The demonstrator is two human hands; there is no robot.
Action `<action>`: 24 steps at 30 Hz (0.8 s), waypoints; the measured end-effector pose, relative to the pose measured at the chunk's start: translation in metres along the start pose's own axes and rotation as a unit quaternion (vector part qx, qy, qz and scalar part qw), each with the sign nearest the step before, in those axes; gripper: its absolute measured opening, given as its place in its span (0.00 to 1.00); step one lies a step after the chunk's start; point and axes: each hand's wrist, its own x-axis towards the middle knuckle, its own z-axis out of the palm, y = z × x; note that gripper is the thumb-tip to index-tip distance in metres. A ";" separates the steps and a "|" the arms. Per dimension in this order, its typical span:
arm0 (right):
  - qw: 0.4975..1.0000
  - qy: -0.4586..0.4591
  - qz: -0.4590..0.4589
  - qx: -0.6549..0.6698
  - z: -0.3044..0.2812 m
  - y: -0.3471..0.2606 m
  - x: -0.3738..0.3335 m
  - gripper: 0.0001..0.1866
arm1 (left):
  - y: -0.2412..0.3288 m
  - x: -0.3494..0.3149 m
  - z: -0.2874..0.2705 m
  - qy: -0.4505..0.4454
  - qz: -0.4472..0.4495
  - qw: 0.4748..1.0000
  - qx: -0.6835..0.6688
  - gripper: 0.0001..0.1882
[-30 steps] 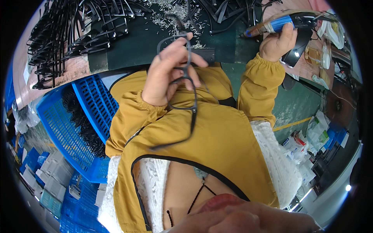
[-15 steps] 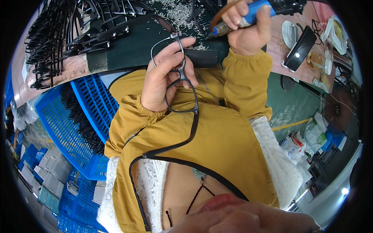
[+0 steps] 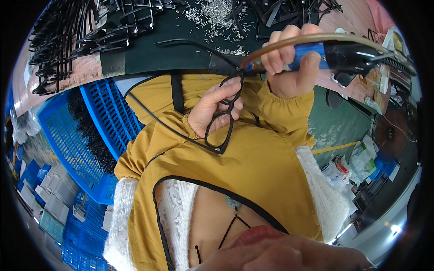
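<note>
My left hand [image 3: 214, 107] is closed around a black eyeglass frame [image 3: 230, 110], gripping it by its front over my lap. One temple runs up and left over the table edge; the other sweeps left across my sleeve. My right hand [image 3: 291, 67] wraps a blue and black electric screwdriver [image 3: 309, 55] with a brown curved strip along its top. The screwdriver's tip meets the frame at its upper hinge; whether a screw sits there is too small to tell. Beyond both hands, small silver screws [image 3: 217, 20] lie scattered on a dark green mat [image 3: 158, 56].
Stacked black eyeglass frames [image 3: 56, 49] cover the table's left side, with loose black temples [image 3: 280, 13] at the back right. Blue baskets [image 3: 61, 144], one holding black parts, stand at my left. A fan [image 3: 391, 131] is at the far right.
My left hand has moved right and lower, turning the eyeglass frame. My right hand has come down, bringing the screwdriver's tip from above the mat to the frame's hinge.
</note>
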 end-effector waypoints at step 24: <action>0.995 0.083 -0.062 0.014 -0.016 0.035 0.076 0.11 | 0.034 -0.014 -0.013 -0.190 0.157 0.969 -0.011 0.28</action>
